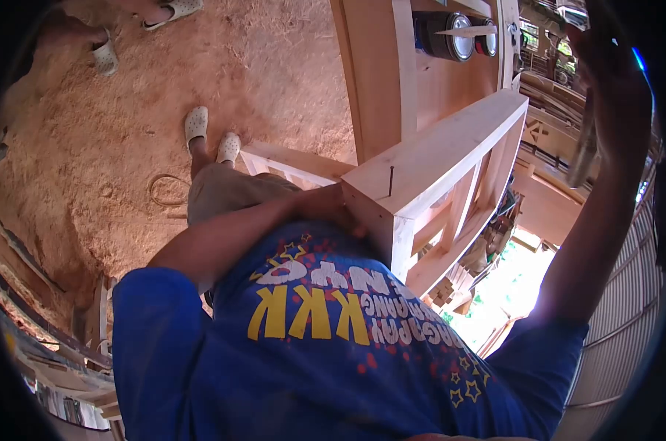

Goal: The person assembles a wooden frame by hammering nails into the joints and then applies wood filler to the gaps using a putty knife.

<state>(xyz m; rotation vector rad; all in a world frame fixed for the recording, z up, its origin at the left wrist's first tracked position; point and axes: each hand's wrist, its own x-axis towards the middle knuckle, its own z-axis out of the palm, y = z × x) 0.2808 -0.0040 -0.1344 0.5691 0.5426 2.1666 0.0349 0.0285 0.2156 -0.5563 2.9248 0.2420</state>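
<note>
A pale wooden frame with slats [436, 143] stands tilted in front of my chest. One nail [392, 180] sticks up from its near end, driven in only partway or just standing in the wood. My left hand [339, 206] is against this near end, gripping it from the side; most of its fingers are hidden by the wood. My right hand [618, 92] is raised high at the right, dark and blurred. It is closed around a long blurred tool [584, 151], which looks like a hammer; its far part is too dark to make out.
Two cans [450, 35] with a wood sliver across them sit on a wooden piece beyond the frame. Another slatted piece [296, 158] lies by my legs. A person's feet in light clogs [106, 57] are at upper left. A coil [167, 189] lies on the dirt floor.
</note>
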